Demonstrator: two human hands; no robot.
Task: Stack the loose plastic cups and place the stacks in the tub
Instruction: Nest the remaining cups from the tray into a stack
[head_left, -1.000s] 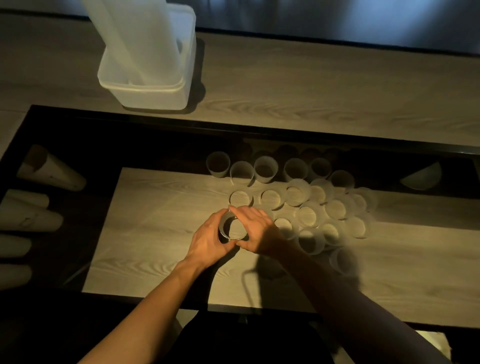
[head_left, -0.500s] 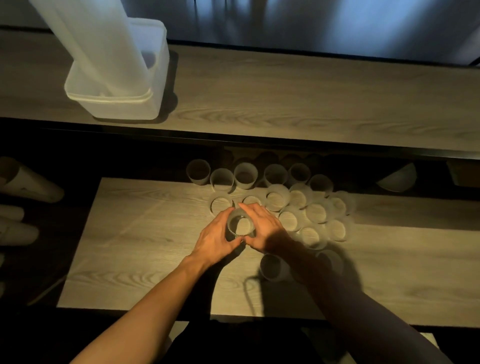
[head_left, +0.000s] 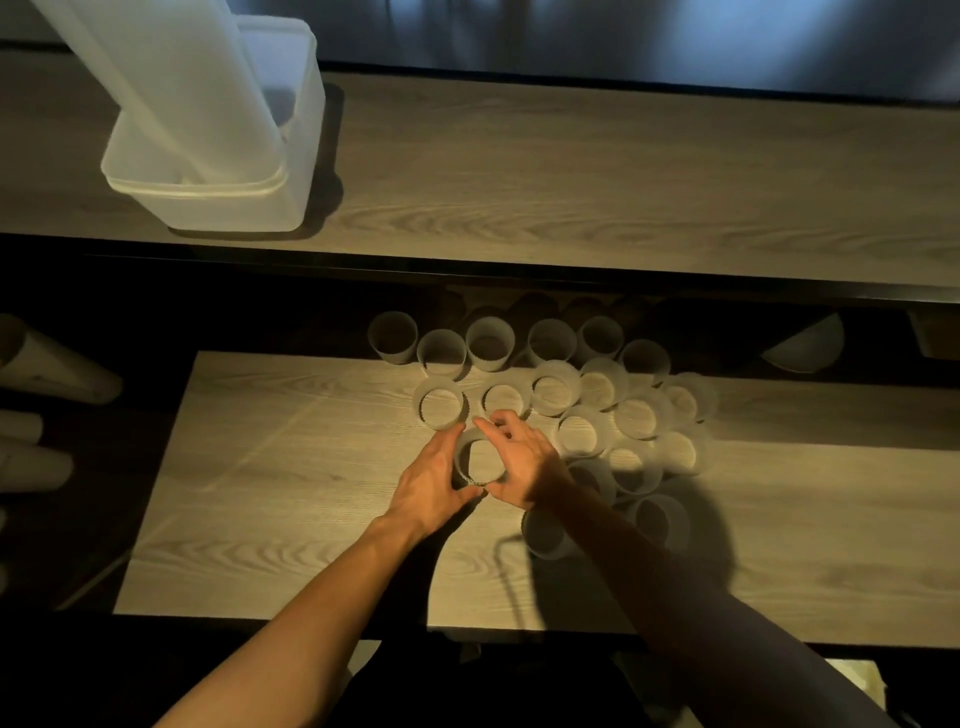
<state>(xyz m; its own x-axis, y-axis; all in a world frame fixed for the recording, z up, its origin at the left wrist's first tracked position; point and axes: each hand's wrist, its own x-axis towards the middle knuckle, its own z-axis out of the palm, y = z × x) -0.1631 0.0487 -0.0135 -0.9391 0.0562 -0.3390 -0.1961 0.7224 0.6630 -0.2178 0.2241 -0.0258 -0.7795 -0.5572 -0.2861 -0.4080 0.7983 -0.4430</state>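
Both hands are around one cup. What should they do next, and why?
Probably lift the held cup and nest it into the loose cup just beyond it: the left hand and right hand both grip it, and many cups nearby stand single, so the tub can wait.

frosted translucent cups (head_left: 550, 388), wood-grain board (head_left: 291, 467)

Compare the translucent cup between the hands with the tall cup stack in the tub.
The translucent plastic cup is short; the tall translucent cup stack runs out of frame. Left hand and right hand grip the cup; the stack leans untouched in the white plastic tub. Both are frosted plastic.
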